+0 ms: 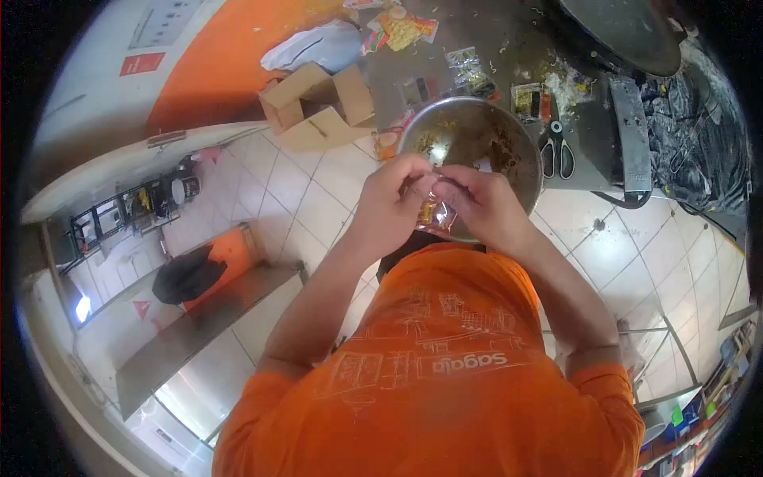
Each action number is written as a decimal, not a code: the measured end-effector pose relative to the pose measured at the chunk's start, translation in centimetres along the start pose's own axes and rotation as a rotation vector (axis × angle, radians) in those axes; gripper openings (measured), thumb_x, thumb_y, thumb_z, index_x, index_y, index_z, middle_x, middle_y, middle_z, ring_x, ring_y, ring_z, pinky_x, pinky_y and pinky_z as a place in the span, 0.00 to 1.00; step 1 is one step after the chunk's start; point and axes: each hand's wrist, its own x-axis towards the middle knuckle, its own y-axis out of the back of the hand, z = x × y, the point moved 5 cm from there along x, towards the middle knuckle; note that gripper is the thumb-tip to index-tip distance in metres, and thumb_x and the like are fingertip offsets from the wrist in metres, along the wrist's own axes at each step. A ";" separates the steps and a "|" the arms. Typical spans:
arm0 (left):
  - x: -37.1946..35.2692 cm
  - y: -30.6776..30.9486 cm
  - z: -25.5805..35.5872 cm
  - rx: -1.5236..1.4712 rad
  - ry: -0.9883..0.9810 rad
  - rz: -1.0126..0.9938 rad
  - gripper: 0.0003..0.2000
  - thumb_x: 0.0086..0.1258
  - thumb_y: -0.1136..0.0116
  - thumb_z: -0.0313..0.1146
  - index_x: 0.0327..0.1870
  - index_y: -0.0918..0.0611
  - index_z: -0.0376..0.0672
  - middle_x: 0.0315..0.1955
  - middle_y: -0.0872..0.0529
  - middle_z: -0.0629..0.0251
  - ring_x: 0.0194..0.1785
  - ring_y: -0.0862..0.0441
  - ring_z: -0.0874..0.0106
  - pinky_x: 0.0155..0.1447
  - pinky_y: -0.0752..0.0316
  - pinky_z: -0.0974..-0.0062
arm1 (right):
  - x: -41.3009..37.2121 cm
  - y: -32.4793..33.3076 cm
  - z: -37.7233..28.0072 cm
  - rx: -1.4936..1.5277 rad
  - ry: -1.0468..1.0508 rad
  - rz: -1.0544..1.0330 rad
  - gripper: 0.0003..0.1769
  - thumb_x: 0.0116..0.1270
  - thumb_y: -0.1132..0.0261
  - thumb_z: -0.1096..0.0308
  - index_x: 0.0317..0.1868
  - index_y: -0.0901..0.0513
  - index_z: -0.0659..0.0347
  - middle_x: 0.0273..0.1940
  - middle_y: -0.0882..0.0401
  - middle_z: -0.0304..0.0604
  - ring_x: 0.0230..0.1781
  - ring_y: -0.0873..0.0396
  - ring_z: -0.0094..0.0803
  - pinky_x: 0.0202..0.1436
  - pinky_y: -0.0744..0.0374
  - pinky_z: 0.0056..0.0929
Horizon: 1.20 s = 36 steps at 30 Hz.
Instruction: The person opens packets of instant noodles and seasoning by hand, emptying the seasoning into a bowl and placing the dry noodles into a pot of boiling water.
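Note:
A small clear sachet [435, 215] with yellow-brown contents is pinched at its top by both hands. My left hand [393, 195] grips one side and my right hand [479, 197] the other, fingertips meeting above the packet. The sachet hangs over the near rim of a round steel bowl [509, 139] that holds brownish bits and crumbs. The bowl stands on a grey steel counter [588, 171]. My orange shirt fills the lower part of the view.
Black-handled scissors [556, 151] lie right of the bowl. Several opened packets [469, 67] and crumbs litter the counter. An open cardboard box [318, 107] sits to the left. A dark wok [628, 32] stands at the back right. White tiled floor lies below.

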 end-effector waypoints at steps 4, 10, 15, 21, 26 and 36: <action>-0.3 0.4 -0.1 -0.084 0.015 0.025 0.02 0.79 0.41 0.22 0.47 0.20 0.37 0.35 0.17 0.67 0.41 0.21 0.80 0.47 0.25 0.79 | 0.1 0.0 0.4 -0.031 0.034 -0.002 0.13 0.80 0.35 0.66 0.52 0.14 0.69 0.37 0.12 0.51 0.35 0.19 0.28 0.43 0.19 0.33; -1.3 0.6 0.2 0.060 -0.048 0.042 0.02 0.80 0.42 0.23 0.48 0.21 0.37 0.36 0.18 0.66 0.41 0.21 0.78 0.48 0.24 0.76 | -0.3 -0.5 0.3 -0.035 0.005 -0.009 0.11 0.79 0.34 0.67 0.50 0.13 0.68 0.33 0.13 0.50 0.31 0.22 0.25 0.39 0.20 0.32; -1.7 0.3 0.6 0.121 -0.116 0.057 0.03 0.81 0.43 0.27 0.46 0.21 0.37 0.36 0.17 0.60 0.40 0.18 0.71 0.47 0.22 0.70 | -1.0 -0.9 1.6 -0.010 0.048 0.069 0.11 0.79 0.34 0.66 0.46 0.12 0.67 0.30 0.15 0.53 0.30 0.19 0.27 0.38 0.19 0.34; -2.0 0.1 0.9 0.430 -0.290 -0.176 0.03 0.79 0.43 0.28 0.45 0.22 0.39 0.36 0.17 0.50 0.38 0.17 0.48 0.42 0.22 0.58 | -2.3 -1.9 1.4 -0.034 0.036 -0.073 0.10 0.79 0.35 0.66 0.49 0.13 0.64 0.36 0.13 0.57 0.34 0.14 0.42 0.43 0.18 0.39; -2.5 -0.4 0.6 0.365 -0.320 -0.211 0.03 0.77 0.43 0.27 0.45 0.22 0.39 0.33 0.18 0.51 0.38 0.17 0.46 0.42 0.24 0.54 | -2.7 -1.6 1.8 -0.049 0.028 -0.084 0.10 0.80 0.36 0.66 0.48 0.14 0.64 0.38 0.13 0.58 0.38 0.15 0.54 0.44 0.18 0.42; -3.3 -1.4 0.8 0.678 -0.280 -0.517 0.08 0.76 0.43 0.34 0.42 0.26 0.40 0.32 0.16 0.48 0.37 0.16 0.44 0.40 0.23 0.48 | -3.8 -1.9 2.8 -0.397 0.152 -0.269 0.08 0.71 0.39 0.73 0.46 0.16 0.64 0.41 0.13 0.61 0.46 0.15 0.62 0.51 0.17 0.53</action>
